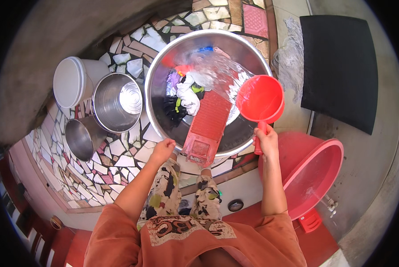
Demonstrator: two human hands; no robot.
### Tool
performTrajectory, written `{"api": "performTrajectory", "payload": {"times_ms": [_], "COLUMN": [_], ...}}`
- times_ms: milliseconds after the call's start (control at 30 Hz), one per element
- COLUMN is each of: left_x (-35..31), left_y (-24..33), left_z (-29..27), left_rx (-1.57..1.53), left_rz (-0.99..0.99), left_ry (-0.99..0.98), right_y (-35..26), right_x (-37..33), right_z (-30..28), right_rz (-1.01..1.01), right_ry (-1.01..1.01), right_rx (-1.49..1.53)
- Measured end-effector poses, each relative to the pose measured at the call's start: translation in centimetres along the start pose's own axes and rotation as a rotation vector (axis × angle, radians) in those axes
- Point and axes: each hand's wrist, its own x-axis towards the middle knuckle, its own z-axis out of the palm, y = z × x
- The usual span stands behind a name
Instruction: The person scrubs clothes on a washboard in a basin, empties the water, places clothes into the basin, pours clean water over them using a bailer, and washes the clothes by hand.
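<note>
Water [215,66] leaps from the dipper [260,98], right hand [268,141] grasping its handle [258,149], apparently tipped toward clothes [189,95] in the tub [157,89]; left hand [163,150], loosely clenched, hangs nearby.

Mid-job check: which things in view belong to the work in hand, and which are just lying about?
In use:
Red dipper, held by the right hand, pouring water
Metal basin
Clothes inside it
Red washboard
Pink tub, possibly the water supply

Apparently lying about:
White bucket
Larger metal pail
Smaller metal pail
Black panel
</note>
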Motion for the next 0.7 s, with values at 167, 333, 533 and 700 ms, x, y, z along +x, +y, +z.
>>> {"api": "performTrajectory", "payload": {"times_ms": [167, 333, 533, 700], "left_x": [-0.2, -0.6, -0.8, -1.5], "left_y": [-1.2, 0.2, 0.8, 3.1], "left_z": [0.0, -0.4, 0.3, 3.0], "left_rx": [-0.05, -0.048, 0.013, -0.059], "left_rz": [-0.014, 0.014, 0.029, -0.064], "left_ry": [-0.034, -0.007, 0.019, -0.059], "right_y": [-2.4, -3.8, -5.9, 1.3], "right_x": [1.2, 1.7, -2.0, -8.4], "right_z": [2.5, 1.3, -4.3, -17.2], "right_rz": [-0.233, -0.753, -0.929, -0.609], "right_ry": [0.104, 0.376, 0.537, 0.884], "right_rx": [-0.166, -0.611, -0.336, 0.051]}}
